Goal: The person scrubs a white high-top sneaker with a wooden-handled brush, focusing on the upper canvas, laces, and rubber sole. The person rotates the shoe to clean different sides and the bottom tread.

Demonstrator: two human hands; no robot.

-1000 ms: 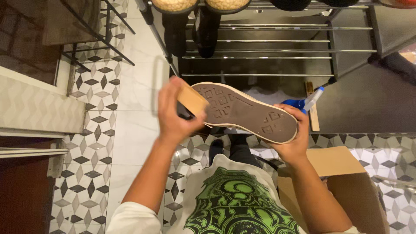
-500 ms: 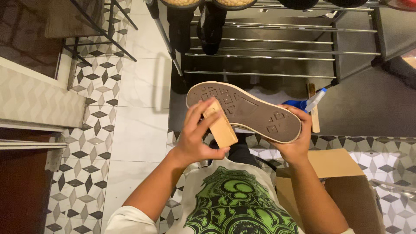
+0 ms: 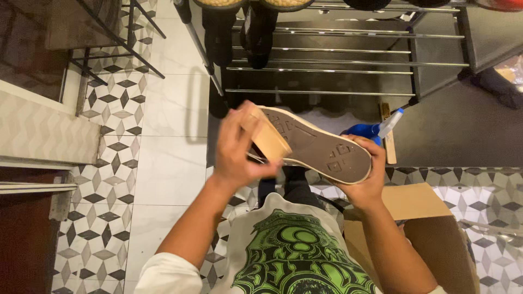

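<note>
Your left hand [image 3: 238, 147] gripped a tan wooden brush [image 3: 267, 136] against the toe of the upturned sneaker [image 3: 316, 144]; your right hand [image 3: 364, 177] clasped its heel. Sole's long axis ran leftward-up to rightward-down between both hands.

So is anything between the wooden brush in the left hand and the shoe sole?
Nothing visible. The left hand presses the wooden brush against the toe end of the shoe sole, while the right hand grips the heel.
</note>
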